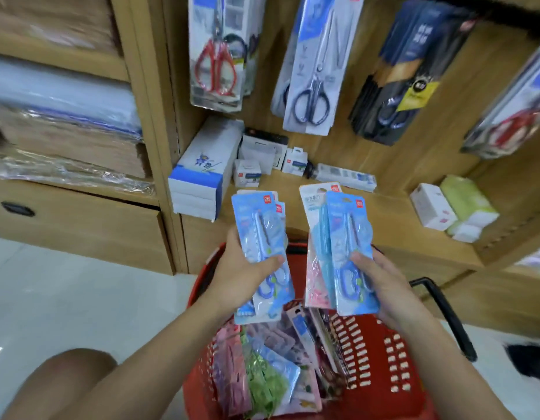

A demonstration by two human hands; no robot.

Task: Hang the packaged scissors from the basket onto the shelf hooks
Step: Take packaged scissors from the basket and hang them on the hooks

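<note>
hanging packs (311, 71) crowd shelf back (262, 56), boxes (202, 171) below

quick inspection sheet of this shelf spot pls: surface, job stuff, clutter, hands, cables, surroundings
surface: wooden shelf ledge, partly bare
job's things: left bunch of blue scissor packs; right bunch with a pink pack behind it; loose packs in the red basket; hung scissor packs above
clutter: small boxes, box stack, green packs on the ledge
hands: left hand grips the left bunch; right hand grips the right bunch
cables: nothing seen
surroundings: pale floor, wooden drawer, wrapped stacks at left
</note>
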